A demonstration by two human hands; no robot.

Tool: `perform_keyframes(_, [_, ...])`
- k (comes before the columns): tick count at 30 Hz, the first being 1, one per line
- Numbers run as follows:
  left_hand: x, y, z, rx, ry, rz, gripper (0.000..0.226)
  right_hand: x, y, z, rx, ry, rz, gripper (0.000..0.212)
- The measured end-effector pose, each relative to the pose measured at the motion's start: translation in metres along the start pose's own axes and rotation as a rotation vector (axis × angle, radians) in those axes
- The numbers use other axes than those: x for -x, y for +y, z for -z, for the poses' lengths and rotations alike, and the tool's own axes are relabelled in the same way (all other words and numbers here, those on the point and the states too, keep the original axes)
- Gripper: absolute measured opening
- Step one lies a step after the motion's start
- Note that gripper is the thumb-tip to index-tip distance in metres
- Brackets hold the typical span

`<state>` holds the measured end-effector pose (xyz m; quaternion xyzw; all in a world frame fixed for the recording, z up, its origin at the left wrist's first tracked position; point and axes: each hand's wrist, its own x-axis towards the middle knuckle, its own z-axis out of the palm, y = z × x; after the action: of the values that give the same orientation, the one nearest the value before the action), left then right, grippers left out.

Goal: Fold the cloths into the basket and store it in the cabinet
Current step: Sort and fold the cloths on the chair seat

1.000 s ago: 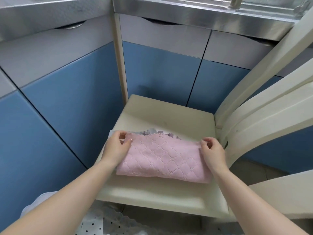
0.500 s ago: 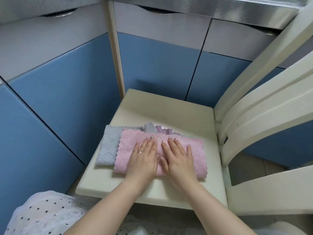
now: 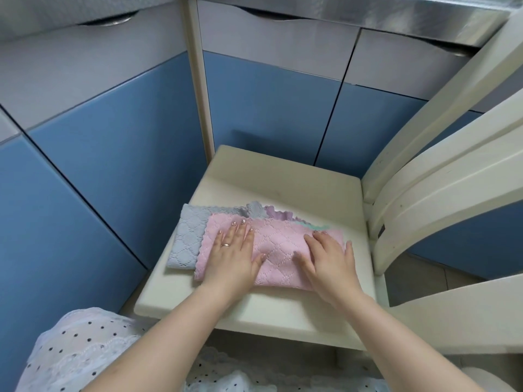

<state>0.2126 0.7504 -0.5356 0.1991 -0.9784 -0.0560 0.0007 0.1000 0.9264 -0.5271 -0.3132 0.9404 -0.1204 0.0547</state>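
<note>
Pressing flat in the head view, the only view: left hand (image 3: pixel 230 257) and right hand (image 3: pixel 329 258) both lie palm-down on the pink cloth (image 3: pixel 278 250), fingers straight and spread wide, gripping nothing.

Step, as I read it: smoothing a fold already made in the pink cloth. It sits on top of a loose stack on the chair seat (image 3: pixel 283 176). Grey cloth (image 3: pixel 186 239) sticks out past the left fingers, a purple edge (image 3: pixel 276 215) shows just beyond the fingertips, and a teal edge (image 3: pixel 314 226) lies just ahead of the right fingers.

Next move likely needs a pinch on one short end of the pink cloth for another fold, or lifting it off the stack. No basket in view, so it has to be located first.

Edges and room:
- Right fingers sit near the seat's right edge, with the chair back (image 3: pixel 438 193) just beyond; little sideways room there.
- Bare seat ahead of the fingertips, enough to slide the cloths forward.
- Blue cabinet doors (image 3: pixel 268 108) stand shut past the seat, and another bank runs off to the left.
- Near edge of the seat is below the wrists.
</note>
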Motion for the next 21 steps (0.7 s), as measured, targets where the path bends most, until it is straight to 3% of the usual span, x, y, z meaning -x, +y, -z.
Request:
perform_keyframes(4, [-0.006, -0.016, 0.023, 0.174, 0.07, 0.073, 0.067, -0.038, -0.023, 0.028, -0.057, 0.071, 0.09, 0.04])
perform_keyframes(8, [0.001, -0.039, 0.04, 0.302, 0.147, 0.186, 0.058, -0.07, -0.057, 0.034, -0.011, -0.107, 0.216, 0.038])
perform_keyframes(11, [0.008, -0.049, 0.043, 0.343, 0.146, 0.211, 0.054, -0.084, -0.072, 0.031, 0.082, -0.233, 0.216, 0.016])
perform_keyframes(14, [0.014, -0.057, 0.045, 0.391, 0.159, 0.242, 0.05, -0.091, -0.078, 0.026, 0.115, -0.257, 0.196, 0.03])
perform_keyframes(21, [0.019, -0.065, 0.051, 0.497, 0.212, 0.252, 0.04, -0.094, -0.083, 0.033, 0.04, -0.206, 0.253, 0.02])
